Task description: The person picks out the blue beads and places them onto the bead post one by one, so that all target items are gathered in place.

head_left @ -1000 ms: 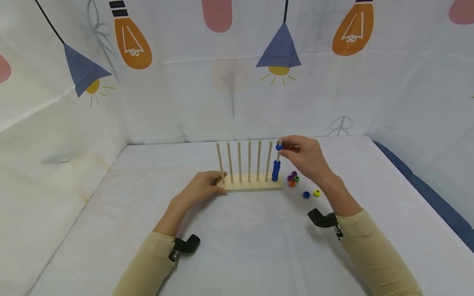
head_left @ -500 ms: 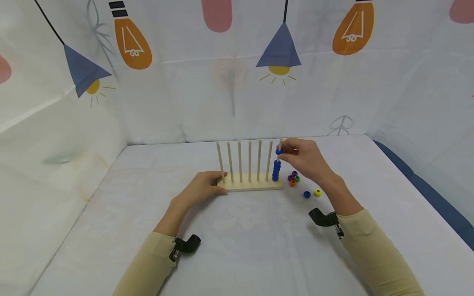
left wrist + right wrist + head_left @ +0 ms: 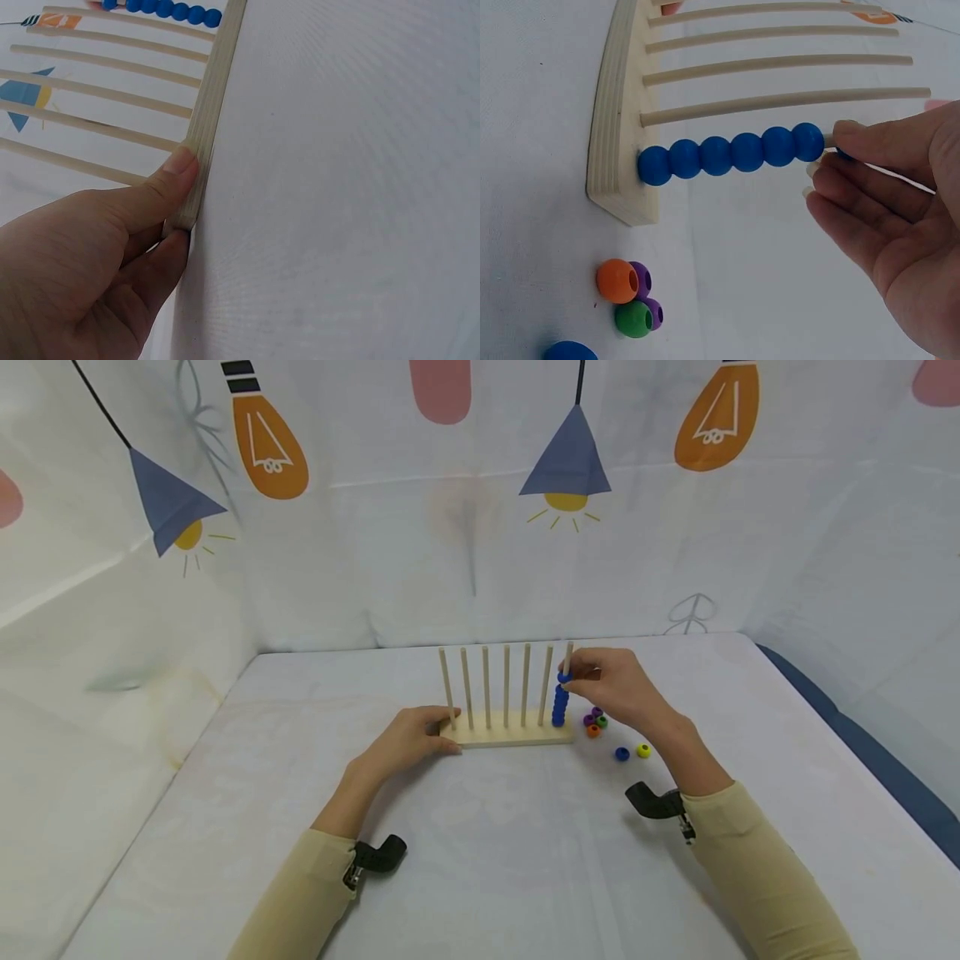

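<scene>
A wooden peg rack [image 3: 510,740] with a row of upright dowels stands on the white-covered table. My left hand [image 3: 408,737] grips the left end of its base, thumb on the front edge and fingers beneath or behind it. On the rightmost peg sits a stack of several blue beads [image 3: 716,155]. Just above that stack, my right hand [image 3: 618,685] pinches another blue bead [image 3: 564,677] threaded on the same peg. In the right wrist view the thumb mostly hides this bead. The other pegs carry no beads.
Right of the rack lies a small cluster: an orange bead [image 3: 615,280], a green bead [image 3: 633,319] and two purple beads [image 3: 592,717]. Closer in are a loose blue bead [image 3: 622,754] and a yellow bead [image 3: 643,750]. A printed curtain [image 3: 480,560] hangs behind the table.
My right hand has slid the pinched blue bead down the rightmost peg, from near its top to just above the stack. The left hand and the rack stay in place.
</scene>
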### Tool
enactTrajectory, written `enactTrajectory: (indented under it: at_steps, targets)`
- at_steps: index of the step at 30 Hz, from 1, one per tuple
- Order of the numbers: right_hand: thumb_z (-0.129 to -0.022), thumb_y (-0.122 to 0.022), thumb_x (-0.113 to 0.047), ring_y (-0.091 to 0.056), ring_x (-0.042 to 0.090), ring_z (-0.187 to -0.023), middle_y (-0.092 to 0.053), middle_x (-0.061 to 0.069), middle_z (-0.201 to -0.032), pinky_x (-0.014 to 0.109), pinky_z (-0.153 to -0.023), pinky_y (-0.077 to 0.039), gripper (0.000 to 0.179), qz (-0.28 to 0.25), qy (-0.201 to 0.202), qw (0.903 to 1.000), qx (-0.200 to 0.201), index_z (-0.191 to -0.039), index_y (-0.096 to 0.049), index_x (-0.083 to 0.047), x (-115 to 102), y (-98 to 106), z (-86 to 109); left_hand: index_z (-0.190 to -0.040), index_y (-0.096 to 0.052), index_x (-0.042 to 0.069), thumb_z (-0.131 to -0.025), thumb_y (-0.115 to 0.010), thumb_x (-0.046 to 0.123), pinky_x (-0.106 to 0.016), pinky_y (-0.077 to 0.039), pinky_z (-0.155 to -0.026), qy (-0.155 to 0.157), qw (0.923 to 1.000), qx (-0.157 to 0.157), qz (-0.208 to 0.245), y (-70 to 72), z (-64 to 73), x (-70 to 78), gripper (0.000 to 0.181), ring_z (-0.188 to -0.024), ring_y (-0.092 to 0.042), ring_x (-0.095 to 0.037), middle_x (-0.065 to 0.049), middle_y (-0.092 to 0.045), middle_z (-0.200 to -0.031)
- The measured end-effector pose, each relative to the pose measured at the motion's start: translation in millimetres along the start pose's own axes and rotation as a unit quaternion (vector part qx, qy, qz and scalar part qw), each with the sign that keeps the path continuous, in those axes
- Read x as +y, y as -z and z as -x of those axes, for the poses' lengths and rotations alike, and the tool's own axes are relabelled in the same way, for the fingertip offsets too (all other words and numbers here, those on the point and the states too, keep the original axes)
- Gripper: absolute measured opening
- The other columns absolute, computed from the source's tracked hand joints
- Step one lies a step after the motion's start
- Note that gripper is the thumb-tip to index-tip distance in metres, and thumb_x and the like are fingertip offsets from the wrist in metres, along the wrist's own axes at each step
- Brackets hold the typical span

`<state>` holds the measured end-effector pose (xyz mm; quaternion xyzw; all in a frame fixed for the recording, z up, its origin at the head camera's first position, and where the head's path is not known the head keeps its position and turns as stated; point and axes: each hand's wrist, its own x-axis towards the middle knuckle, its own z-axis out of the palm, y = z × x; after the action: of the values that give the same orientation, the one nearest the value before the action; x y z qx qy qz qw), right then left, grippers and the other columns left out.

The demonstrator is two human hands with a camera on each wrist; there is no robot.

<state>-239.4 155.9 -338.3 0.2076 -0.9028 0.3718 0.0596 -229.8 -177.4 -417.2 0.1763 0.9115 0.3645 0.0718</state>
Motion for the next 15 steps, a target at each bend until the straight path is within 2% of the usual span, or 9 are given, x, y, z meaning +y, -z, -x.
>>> enactTrajectory:
  at_steps: [8, 15]
  targets:
    - [-0.09, -0.07, -0.006, -0.067, 0.024, -0.093, -0.073, 0.009, -0.1, 0.046, -0.088, -0.058, 0.013, 0.023, 0.002, 0.9996, -0.02, -0.103, -0.072, -0.006, 3.2, -1.0, -1.1, -0.139, -0.06, 0.017, -0.083, -0.081, 0.03, -0.045, -0.034, -0.12, -0.001, 1.0, 0.002, 0.001, -0.9, -0.7, -0.9, 0.061, -0.144, -0.042, -0.023, 0.0, -0.056, -0.146]
    - [-0.091, -0.07, -0.007, -0.066, 0.023, -0.093, -0.073, 0.008, -0.101, 0.045, -0.09, -0.057, 0.014, 0.019, 0.001, 0.9992, -0.034, -0.105, -0.071, -0.007, 5.7, 0.5, -1.1, -0.138, -0.06, 0.017, -0.083, -0.081, 0.03, -0.044, -0.034, -0.12, 0.0, 1.0, 0.002, 0.0, -1.5, -1.5, -1.9, 0.061, -0.145, -0.041, -0.022, 0.001, -0.056, -0.146]
